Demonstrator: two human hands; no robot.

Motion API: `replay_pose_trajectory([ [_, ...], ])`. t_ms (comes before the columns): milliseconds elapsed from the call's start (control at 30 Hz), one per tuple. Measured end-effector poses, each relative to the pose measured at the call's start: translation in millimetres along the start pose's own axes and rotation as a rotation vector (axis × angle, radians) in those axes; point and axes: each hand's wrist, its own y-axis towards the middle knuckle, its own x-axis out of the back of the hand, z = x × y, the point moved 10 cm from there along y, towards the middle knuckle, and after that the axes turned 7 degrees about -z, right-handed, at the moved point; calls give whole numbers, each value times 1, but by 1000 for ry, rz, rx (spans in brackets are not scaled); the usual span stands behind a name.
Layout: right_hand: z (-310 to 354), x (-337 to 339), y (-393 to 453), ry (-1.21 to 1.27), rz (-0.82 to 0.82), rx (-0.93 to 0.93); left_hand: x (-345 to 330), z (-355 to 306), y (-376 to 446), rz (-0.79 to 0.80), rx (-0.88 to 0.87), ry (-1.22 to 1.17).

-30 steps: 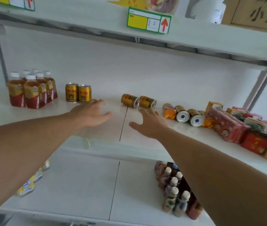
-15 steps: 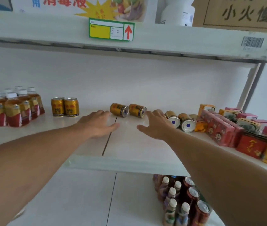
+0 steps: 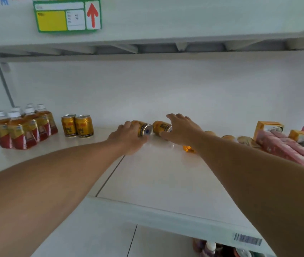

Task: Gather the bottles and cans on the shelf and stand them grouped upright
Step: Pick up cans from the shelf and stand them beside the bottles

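Observation:
Two gold cans lie on their sides at the middle of the white shelf (image 3: 166,182). My left hand (image 3: 127,139) wraps the left lying can (image 3: 144,128), thumb on top and fingers under its end. My right hand (image 3: 181,130) curls over the right lying can (image 3: 160,127), thumb at its front. Both cans still rest on the shelf. Two more gold cans (image 3: 77,126) stand upright further left, beside a tight group of several upright tea bottles (image 3: 23,130) with white caps. More lying cans (image 3: 228,137) show blurred behind my right forearm.
Red and yellow cartons (image 3: 286,145) are piled at the shelf's right end. A small orange item (image 3: 188,148) lies under my right wrist. The upper shelf carries a yellow price tag (image 3: 67,14). Bottles (image 3: 210,246) stand on the lower shelf.
Both hands have reached forward from the shelf's front to the two lying cans and closed around them. The camera has moved closer and tilted.

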Motion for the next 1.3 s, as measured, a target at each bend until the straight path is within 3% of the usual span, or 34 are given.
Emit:
replay_pose_trajectory([
  [333, -14, -16, 30, 44, -12, -62, -16, -7, 67, 12, -8, -10],
  [433, -19, -19, 45, 19, -2, -62, -25, -8, 83, 21, 70, -104],
  [600, -19, -30, 67, 34, -3, -68, -39, -9, 95, 69, 100, -69],
  [733, -12, -58, 73, 58, 66, -102, -41, -4, 93, 51, 56, -150],
  [933, 2, -59, 78, -93, 27, -65, -28, 31, 88, -7, 72, -176],
  [1300, 7, -65, 60, -95, 241, -232, -11, 66, 67, 293, 199, 91],
])
